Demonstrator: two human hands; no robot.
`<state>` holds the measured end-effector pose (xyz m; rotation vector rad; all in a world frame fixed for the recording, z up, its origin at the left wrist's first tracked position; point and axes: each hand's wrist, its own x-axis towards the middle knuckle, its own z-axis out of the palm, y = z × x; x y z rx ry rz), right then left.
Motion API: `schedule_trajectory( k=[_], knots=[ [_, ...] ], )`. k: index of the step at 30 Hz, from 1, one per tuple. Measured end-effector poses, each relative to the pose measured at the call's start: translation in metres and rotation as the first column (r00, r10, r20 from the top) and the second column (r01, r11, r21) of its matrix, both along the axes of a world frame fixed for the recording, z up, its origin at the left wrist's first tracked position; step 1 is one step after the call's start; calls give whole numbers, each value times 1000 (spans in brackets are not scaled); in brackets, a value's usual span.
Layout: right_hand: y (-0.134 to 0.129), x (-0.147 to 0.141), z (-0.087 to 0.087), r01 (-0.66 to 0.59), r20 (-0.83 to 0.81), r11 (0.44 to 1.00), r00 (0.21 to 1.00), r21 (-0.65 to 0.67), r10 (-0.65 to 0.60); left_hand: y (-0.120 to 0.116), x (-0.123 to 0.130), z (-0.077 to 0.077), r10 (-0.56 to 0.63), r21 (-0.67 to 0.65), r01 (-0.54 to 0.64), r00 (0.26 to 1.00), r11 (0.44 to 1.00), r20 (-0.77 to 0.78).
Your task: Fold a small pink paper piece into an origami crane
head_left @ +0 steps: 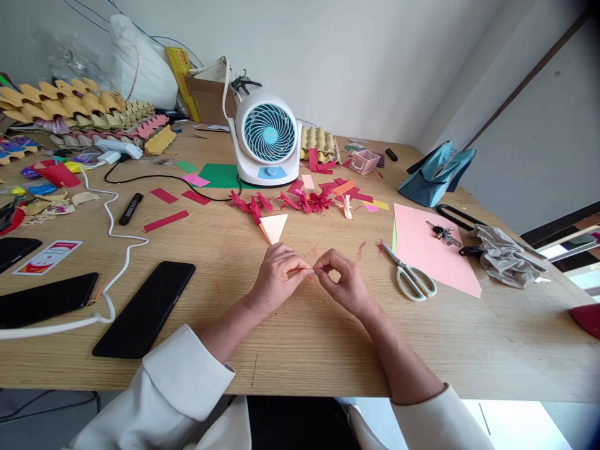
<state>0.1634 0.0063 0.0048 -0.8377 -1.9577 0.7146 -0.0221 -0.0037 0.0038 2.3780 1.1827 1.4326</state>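
Both hands meet over the middle of the wooden table, fingertips touching or nearly so. My left hand (280,275) is closed in a pinch, and a folded pale peach paper (274,227) fans out just beyond its knuckles. Thumb and index finger of my right hand (344,281) are pressed together too. Whatever lies between the fingertips is too small to make out. Crumpled red paper pieces (304,201) form a row farther back, with a small pale one (347,206) at its right end. White-handled scissors (412,278) lie to the right of my right hand.
A white fan (268,140) stands behind the red pieces. Pink sheets (434,250) bearing keys (445,234) and a blue bag (435,174) are at right. Black phones (145,309), a white cable (112,231), a marker (130,209) and egg trays (65,103) occupy the left.
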Motion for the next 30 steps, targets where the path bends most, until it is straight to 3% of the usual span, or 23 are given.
schedule_trajectory(
  k=[7,11,14,18,22,30],
  knots=[
    [-1,-2,0,-7,13,1000,1000,24,6,-1,2,0,-11,-83,12,1000,996,13],
    [1,0,-1,24,-59,995,998,-97,-29,-1,1,-1,-9,-228,44,988,973,152],
    [4,3,-1,13,-156,962,986,-274,-58,1,2,-4,73,-420,79,940,904,333],
    [4,0,-2,-71,-204,902,979,-426,-19,6,6,-11,231,-585,223,767,780,599],
    [1,-11,-9,-52,-131,876,991,-479,-13,3,13,-14,270,-588,361,637,723,722],
    [2,-15,-21,-20,-119,873,992,-488,-44,1,15,-10,246,-598,386,657,702,712]
  ],
)
